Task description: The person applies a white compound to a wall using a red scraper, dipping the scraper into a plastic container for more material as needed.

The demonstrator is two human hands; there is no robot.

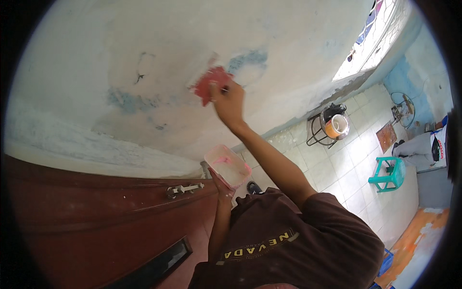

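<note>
My right hand is closed on a red putty spreader, whose blade edge lies at the wall. Pale filler is smeared over the spreader's face. Around it the wall is patchy white and beige, with bluish bare spots and a few dark marks. Lower down, close to my body, my left hand grips a pinkish plastic tub from its side and underneath. Inside the tub is whitish paste, with pink showing on the inner wall.
A red-brown door with a metal bolt stands at lower left. To the right are a stool bearing a paint bucket, a green plastic stool, a coiled cable and what looks like a person in grey trousers. A grilled window is upper right.
</note>
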